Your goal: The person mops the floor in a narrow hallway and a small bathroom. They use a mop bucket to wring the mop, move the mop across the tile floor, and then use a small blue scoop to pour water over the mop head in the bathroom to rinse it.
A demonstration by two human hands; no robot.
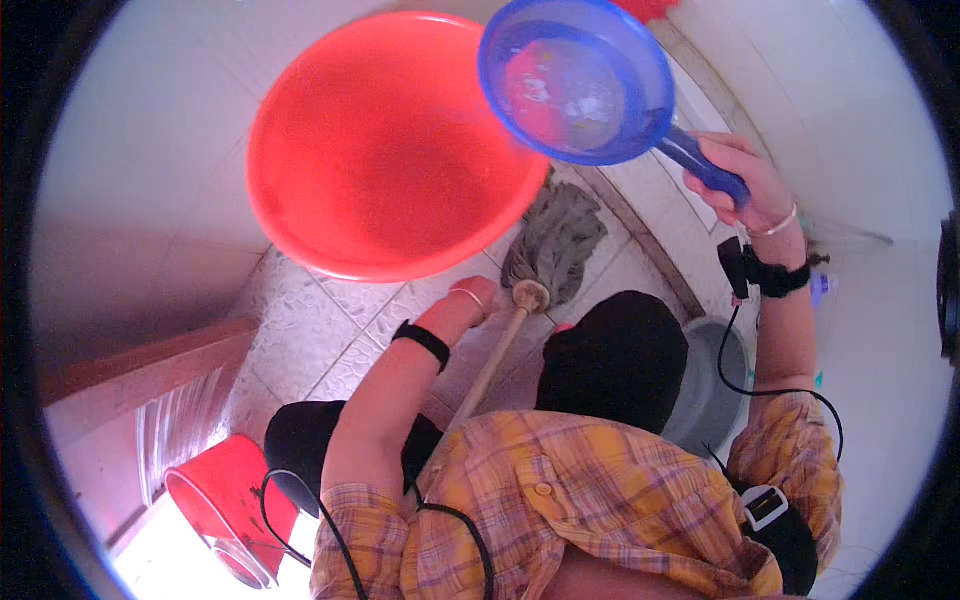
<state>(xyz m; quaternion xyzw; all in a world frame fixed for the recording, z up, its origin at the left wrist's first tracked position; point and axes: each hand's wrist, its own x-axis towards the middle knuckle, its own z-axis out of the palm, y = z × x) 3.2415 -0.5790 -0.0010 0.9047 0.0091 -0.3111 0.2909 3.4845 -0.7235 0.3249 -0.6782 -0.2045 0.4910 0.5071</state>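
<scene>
A blue plastic dipper [577, 82] with clear liquid in it is held by its handle in my right hand [739, 176], at the upper right. Its bowl overlaps the right rim of a large red plastic basin [397, 150] in this view. Just below the basin, my left hand [476, 296] hangs with its fingers curled and mostly hidden; whether it grips anything does not show. To its right lies the grey head of a mop [555, 240], whose wooden handle [487, 367] runs back toward my body.
A grey basin [709, 382] is beside my right knee. A red bucket [232, 502] lies tilted at the lower left, near a wooden door [142, 382]. A raised stone edge [645, 240] crosses the tiled floor [307, 337], and white walls rise on both sides.
</scene>
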